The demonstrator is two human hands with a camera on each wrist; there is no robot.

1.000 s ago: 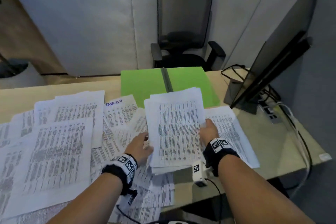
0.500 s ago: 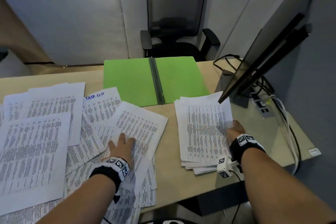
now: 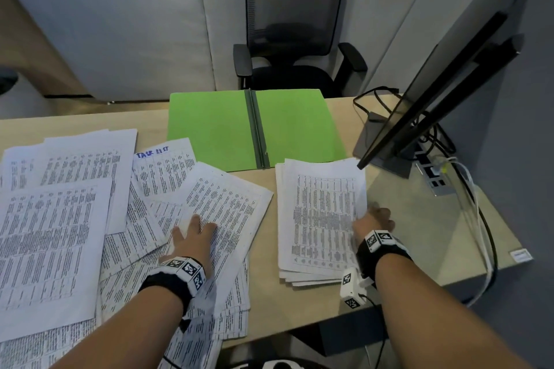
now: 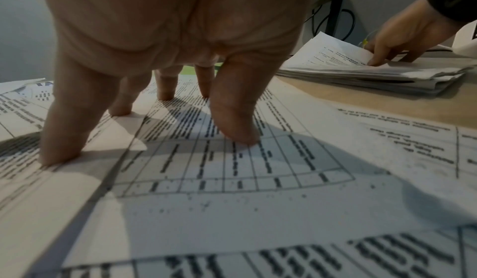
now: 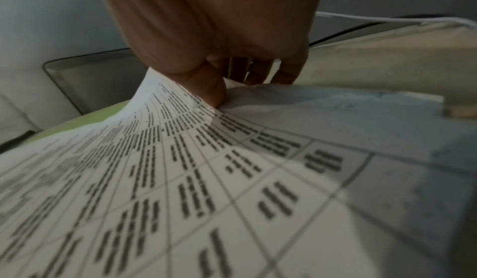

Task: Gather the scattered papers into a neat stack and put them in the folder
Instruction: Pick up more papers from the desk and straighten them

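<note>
— Where the folder (image 3: 227, 129) lies open on the desk (image 3: 419, 219), what sits near it?
— Stack (image 3: 320, 219): just in front of its right half. Loose sheets (image 3: 60, 219): front-left, overlapping.
— Hands?
— Right hand (image 3: 373, 220): pinches the stack's right edge, thumb on top. Left hand (image 3: 192, 237): fingers spread, pressing a tilted sheet (image 3: 227, 204).
</note>
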